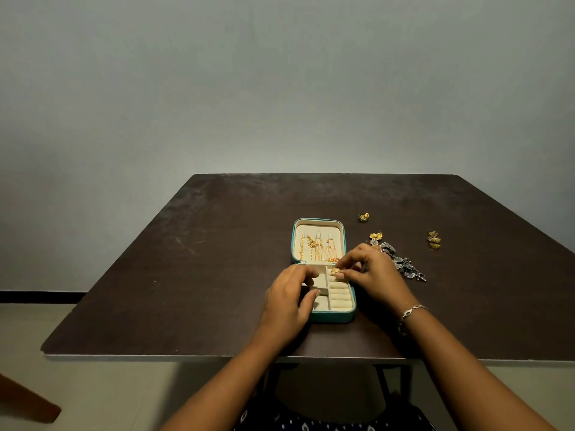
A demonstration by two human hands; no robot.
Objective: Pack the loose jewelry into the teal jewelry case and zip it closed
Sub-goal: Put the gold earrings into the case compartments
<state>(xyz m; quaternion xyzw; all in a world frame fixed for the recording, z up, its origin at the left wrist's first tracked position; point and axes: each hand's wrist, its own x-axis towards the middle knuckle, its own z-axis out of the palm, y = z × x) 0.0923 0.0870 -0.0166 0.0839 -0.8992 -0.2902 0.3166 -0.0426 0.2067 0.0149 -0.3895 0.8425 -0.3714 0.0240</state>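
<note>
Left hand [287,301] holds case [334,317]; right hand [371,275] pinches ring [335,270].

- No text, label, brand, number or sign could be read; the teal jewelry case [333,317] bore no legible marking; neither did the table [217,244].

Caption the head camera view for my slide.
Packing jewelry: right hand pinches a gold ring over the open teal jewelry case; left hand holds the case.
</note>
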